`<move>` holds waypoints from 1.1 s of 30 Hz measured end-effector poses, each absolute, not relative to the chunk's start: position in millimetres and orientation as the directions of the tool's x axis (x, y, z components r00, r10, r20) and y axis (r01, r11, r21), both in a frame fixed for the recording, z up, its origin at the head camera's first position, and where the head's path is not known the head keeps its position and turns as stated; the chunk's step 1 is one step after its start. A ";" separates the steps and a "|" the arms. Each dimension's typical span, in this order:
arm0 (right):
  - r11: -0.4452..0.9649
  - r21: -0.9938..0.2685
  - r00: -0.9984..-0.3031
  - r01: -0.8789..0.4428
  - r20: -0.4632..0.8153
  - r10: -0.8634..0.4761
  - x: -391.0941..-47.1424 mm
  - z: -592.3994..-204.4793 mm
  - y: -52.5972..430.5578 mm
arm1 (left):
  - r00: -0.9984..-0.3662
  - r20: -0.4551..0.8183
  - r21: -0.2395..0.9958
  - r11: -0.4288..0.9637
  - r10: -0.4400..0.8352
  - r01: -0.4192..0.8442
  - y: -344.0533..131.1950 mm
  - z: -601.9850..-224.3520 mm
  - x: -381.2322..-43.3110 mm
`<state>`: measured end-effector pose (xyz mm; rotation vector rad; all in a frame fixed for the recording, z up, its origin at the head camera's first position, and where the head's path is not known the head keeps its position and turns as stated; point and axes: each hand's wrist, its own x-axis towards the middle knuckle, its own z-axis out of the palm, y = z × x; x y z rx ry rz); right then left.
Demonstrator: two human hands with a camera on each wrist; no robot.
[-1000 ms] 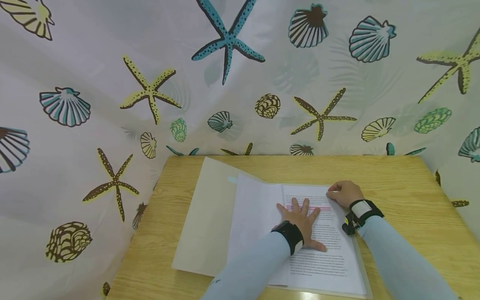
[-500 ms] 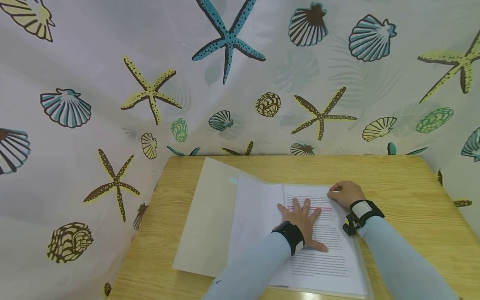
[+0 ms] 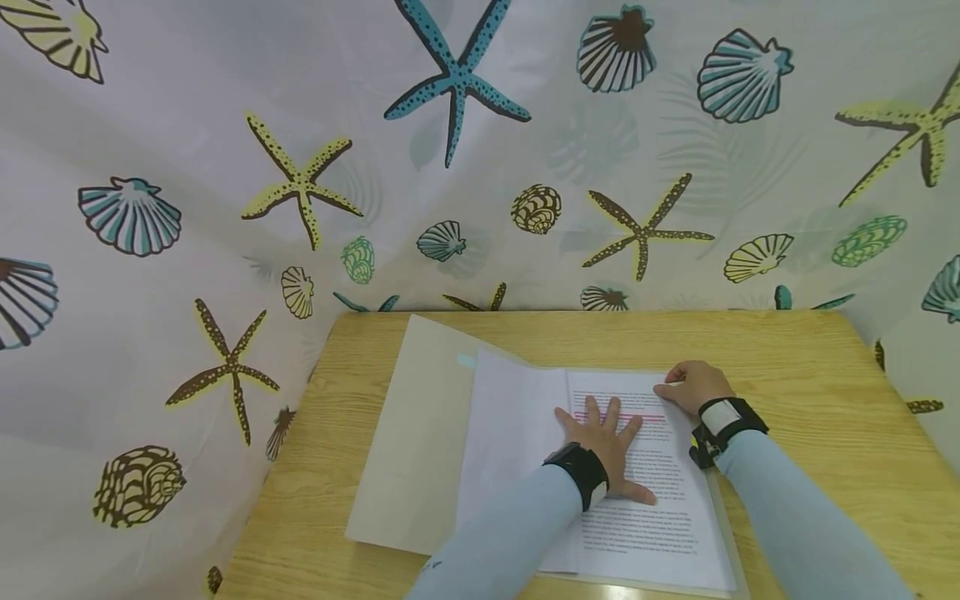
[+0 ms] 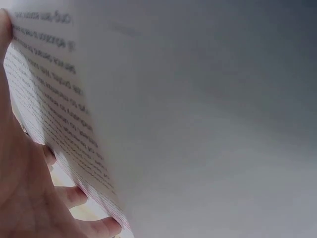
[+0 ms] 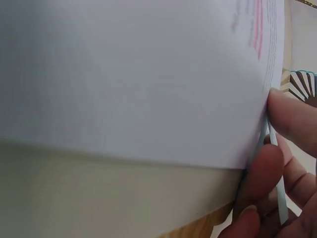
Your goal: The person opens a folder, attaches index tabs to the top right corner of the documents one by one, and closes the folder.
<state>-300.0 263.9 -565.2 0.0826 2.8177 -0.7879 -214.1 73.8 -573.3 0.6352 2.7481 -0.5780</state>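
Note:
An open folder (image 3: 408, 467) holds printed sheets. Flat on the printed page (image 3: 637, 533) rests my left hand (image 3: 600, 446), its fingers spread below and across the pink highlighted line. In the left wrist view its fingers (image 4: 101, 228) lie along the text. My right hand (image 3: 693, 387) is at the page's top right corner. In the right wrist view, its thumb and fingers pinch a narrow pale blue strip (image 5: 282, 201) at the page edge. Most of the strip is hidden by the fingers. A blank white page (image 3: 510, 417) is turned to the left.
A pale blue tab (image 3: 466, 361) shows on the left side near the turned page's top. The folder lies on a wooden table (image 3: 810, 375). Behind and beside it hangs a white cloth (image 3: 510, 133) printed with shells and starfish.
My right hand has shifted very slightly at the corner, its fingers changing pose a little. The left hand and the folder stay where they were.

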 end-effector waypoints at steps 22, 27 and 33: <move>0.878 -0.465 -0.962 0.117 -0.274 -0.017 -299.4 -562.0 260.4 | -0.868 -0.337 -0.317 0.824 0.364 0.469 72.2 -574.4 -213.3; 0.886 -0.445 -0.960 0.134 -0.281 0.004 -295.1 -558.4 254.4 | -0.862 -0.359 -0.316 0.822 0.359 0.474 71.4 -570.5 -212.1; 0.900 -0.421 -0.962 0.112 -0.272 -0.007 -295.1 -560.2 256.1 | -0.859 -0.365 -0.318 0.820 0.358 0.476 71.3 -566.8 -210.6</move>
